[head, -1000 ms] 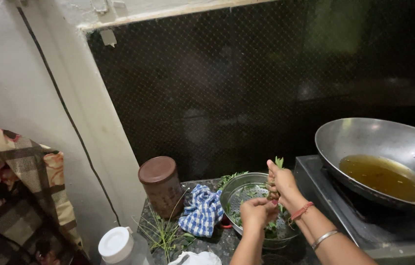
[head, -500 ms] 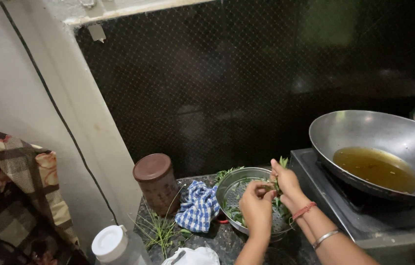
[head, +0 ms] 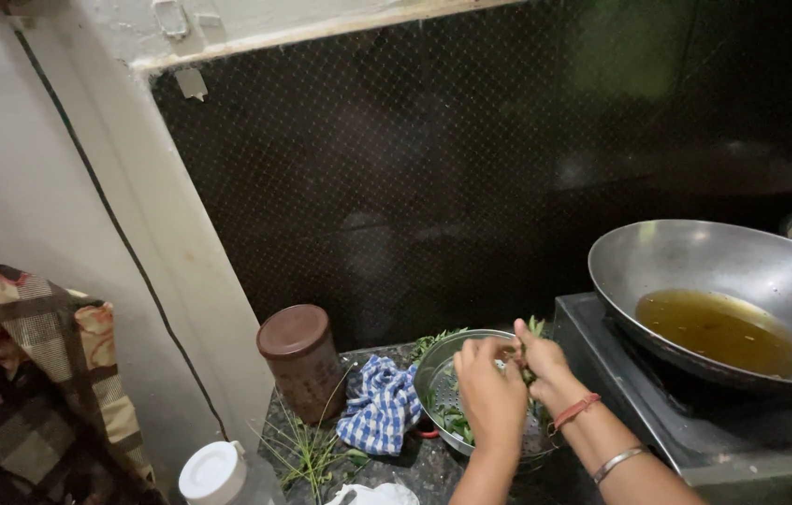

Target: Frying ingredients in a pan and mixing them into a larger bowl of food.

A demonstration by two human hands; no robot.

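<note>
My left hand [head: 489, 393] and my right hand [head: 545, 367] meet over a steel colander bowl [head: 435, 372] that holds green leaves [head: 452, 423]. Both hands pinch a thin leafy sprig [head: 532, 329] between their fingertips; its green tip sticks up past my right fingers. My right wrist wears a red thread and a metal bangle. The bowl's right half is hidden behind my hands.
A large steel wok [head: 723, 299] with brownish oil sits on a stove [head: 686, 430] at the right. Left of the bowl lie a blue checked cloth [head: 379, 410], a brown lidded jar [head: 302, 360], bare stems [head: 307, 454] and a white-capped bottle [head: 213, 472]. A dark mesh window is behind.
My left hand has risen from the bowl to meet my right hand at the sprig. The view has shifted slightly, so the wok sits closer in frame.
</note>
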